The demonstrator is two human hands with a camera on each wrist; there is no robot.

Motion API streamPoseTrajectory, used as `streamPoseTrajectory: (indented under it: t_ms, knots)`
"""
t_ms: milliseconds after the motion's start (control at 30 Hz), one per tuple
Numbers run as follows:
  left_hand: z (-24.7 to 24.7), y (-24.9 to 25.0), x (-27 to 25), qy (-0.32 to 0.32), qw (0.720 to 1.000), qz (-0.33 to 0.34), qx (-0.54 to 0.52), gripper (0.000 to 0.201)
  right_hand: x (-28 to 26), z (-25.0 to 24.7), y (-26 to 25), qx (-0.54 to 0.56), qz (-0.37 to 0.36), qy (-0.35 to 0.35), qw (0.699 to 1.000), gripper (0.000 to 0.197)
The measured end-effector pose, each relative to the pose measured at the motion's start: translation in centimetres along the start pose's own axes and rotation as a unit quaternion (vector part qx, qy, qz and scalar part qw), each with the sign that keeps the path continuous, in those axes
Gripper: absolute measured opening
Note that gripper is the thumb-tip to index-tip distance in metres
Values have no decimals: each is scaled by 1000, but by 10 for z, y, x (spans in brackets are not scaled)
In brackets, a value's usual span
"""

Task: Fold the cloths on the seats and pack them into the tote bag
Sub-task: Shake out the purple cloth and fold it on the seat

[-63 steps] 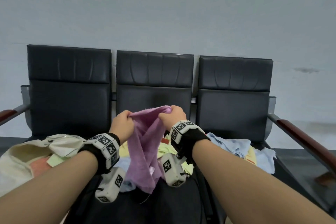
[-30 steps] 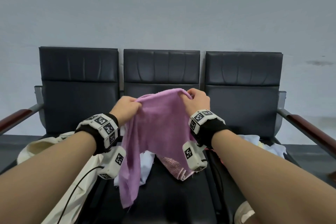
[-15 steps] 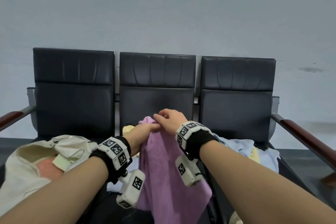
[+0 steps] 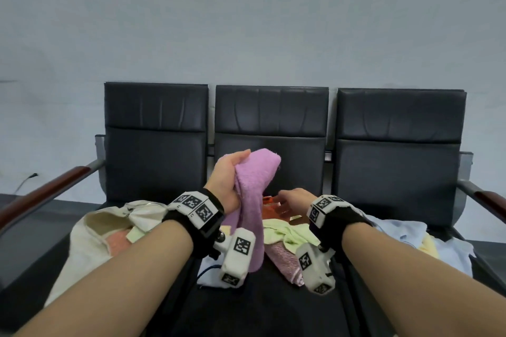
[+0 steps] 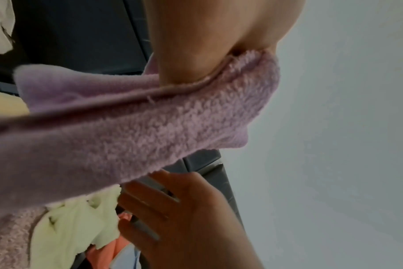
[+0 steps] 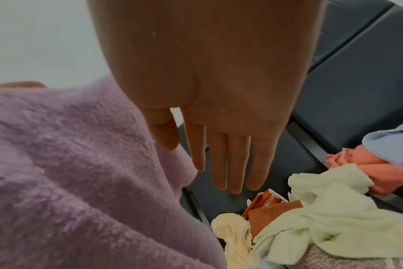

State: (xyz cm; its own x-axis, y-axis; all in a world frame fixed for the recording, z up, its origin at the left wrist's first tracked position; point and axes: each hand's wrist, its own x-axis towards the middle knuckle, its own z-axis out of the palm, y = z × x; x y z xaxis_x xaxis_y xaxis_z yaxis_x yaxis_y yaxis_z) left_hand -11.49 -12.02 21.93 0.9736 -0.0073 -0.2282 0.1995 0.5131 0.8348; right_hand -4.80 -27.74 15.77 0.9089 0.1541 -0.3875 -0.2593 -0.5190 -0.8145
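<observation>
The right hand (image 4: 286,201) has let go, fingers straight, at 3 o'clock of the purple cloth (image 4: 252,200); the left hand (image 4: 228,180) alone grips it, doubled, above the middle seat (image 4: 246,306), ready for the tote bag (image 4: 82,243) at 9 o'clock.

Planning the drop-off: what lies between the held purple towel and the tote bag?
In the head view, only the left hand and its wrist separate the purple towel from the tote bag.

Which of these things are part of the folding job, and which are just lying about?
Part of the job: fluffy purple towel, gripped by left hand; pale green cloth; light blue cloth; cream fabric tote bag.
Lying about: orange card packet; black cable.
</observation>
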Motion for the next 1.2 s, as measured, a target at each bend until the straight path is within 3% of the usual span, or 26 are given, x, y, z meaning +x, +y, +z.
streamPoseTrajectory:
  t_ms: [267,333,467,567,633,700,800,867,967,1133,1200]
  knots:
    - [21,28,-16,-47,999,25,2,38,-1,16,5,81,24,-91,992,39]
    - [23,34,-16,-49,998,38,-9,35,-1,16,1,130,18,-51,990,24]
    - [23,40,-17,-63,996,58,-25,32,-9,7,-6,193,-3,33,981,14]
    - [16,43,-14,-69,995,57,-42,36,5,7,2,186,-6,37,982,73]
    - [9,42,-10,-71,995,53,-35,38,3,7,2,143,-9,65,987,86]
    - [1,40,-5,-66,996,65,3,33,-6,3,0,101,-21,105,989,63]
    - [-14,30,7,-3,991,97,91,17,-6,-7,5,72,-28,148,986,31]
    - [-24,20,14,48,983,109,141,17,-7,-10,5,65,-49,165,983,31]
    - [-38,3,26,96,966,79,227,36,-11,-17,3,27,-57,184,981,39]
    - [-63,-21,46,99,909,37,404,9,-22,-21,4,-103,-66,229,966,48]
    - [-69,-26,49,84,884,36,458,15,-24,-21,5,-139,-69,233,960,46]
